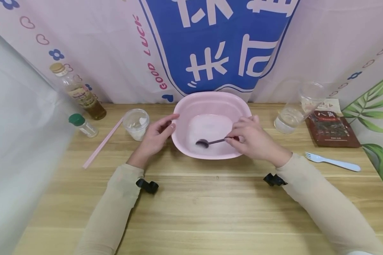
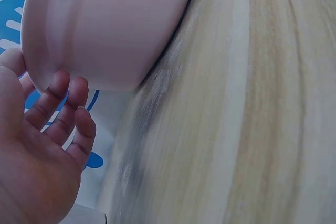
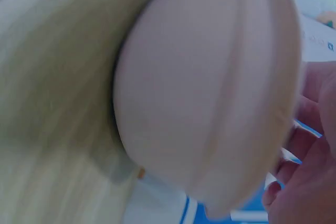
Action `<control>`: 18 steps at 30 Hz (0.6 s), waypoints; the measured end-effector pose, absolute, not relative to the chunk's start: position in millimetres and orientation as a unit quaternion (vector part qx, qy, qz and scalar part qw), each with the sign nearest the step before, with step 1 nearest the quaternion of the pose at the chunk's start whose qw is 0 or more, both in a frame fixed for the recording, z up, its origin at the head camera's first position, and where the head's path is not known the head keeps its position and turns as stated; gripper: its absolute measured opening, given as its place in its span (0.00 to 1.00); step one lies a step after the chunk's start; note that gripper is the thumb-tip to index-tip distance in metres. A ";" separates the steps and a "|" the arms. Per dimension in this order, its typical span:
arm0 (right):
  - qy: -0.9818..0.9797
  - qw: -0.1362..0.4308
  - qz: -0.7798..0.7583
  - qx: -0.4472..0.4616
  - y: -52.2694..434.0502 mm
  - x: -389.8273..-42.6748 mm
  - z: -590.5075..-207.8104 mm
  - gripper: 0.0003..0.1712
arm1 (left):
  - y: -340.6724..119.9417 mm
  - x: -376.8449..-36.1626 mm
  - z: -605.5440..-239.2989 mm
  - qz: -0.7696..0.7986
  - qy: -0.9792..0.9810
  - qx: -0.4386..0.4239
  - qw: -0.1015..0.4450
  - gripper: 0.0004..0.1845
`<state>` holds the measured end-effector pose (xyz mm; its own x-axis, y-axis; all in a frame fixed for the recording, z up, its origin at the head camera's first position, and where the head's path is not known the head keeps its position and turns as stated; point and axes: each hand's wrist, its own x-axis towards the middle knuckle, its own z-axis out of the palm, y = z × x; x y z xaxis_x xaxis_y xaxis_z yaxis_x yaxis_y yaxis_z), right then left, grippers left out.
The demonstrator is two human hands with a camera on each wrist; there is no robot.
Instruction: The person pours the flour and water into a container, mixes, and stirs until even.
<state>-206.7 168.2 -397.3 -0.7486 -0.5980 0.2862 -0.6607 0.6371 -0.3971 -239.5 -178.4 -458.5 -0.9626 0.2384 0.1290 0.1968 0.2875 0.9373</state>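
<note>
Pink plastic basin (image 1: pixel 210 102) sits at the middle back of the wooden table (image 1: pixel 191 205), and everything else is arranged around it. Inside there's a shallow pool of cloudy white liquid, and the bowl of a dark spoon (image 1: pixel 207 142) rests in it near the front wall. The right hand (image 1: pixel 253 140) reaches over the basin's right rim and pinches the spoon handle between thumb and fingertips, a light grip that looks suited to stirring rather than scooping. The left hand (image 1: pixel 154 136) is on the basin's left side, fingers loosely bent with the tips against the outer wall and thumb up by the rim, probably to keep the basin from sliding around; the left wrist view shows the fingers (image 2: pixel 63 114) resting against the wall, not clamped on.

Left of the basin: a small lidded cup (image 1: pixel 136 123), pink straw (image 1: pixel 103 142), green-capped shaker (image 1: pixel 83 124) and an oil bottle (image 1: pixel 78 91). Right of it: a clear cup (image 1: pixel 298 108), a dark red packet (image 1: pixel 333 128) and a pale blue fork (image 1: pixel 332 162).
</note>
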 end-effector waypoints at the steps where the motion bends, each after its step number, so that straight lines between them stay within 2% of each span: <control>1: -0.905 0.065 0.241 0.345 172.5 -206.5 -394.9 0.03 | -178.3 -239.6 -458.4 0.581 0.802 0.135 0.019 0.22; 10: -0.935 0.135 0.186 0.269 194.1 -210.5 -390.1 0.04 | -178.1 -240.4 -458.5 0.577 0.806 0.131 0.019 0.22; 14: -0.936 0.131 0.190 0.265 184.8 -211.8 -394.9 0.04 | -177.8 -240.6 -459.0 0.578 0.804 0.135 0.018 0.22; 18: -0.928 0.101 0.208 0.294 171.0 -211.6 -397.8 0.04 | -177.3 -240.1 -459.3 0.578 0.804 0.140 0.011 0.21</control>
<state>-211.6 171.0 -397.8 -0.8074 -0.5027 0.3088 -0.5864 0.7413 -0.3266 -240.1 -177.3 -459.3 -0.9606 0.2371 0.1449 0.2128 0.2922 0.9324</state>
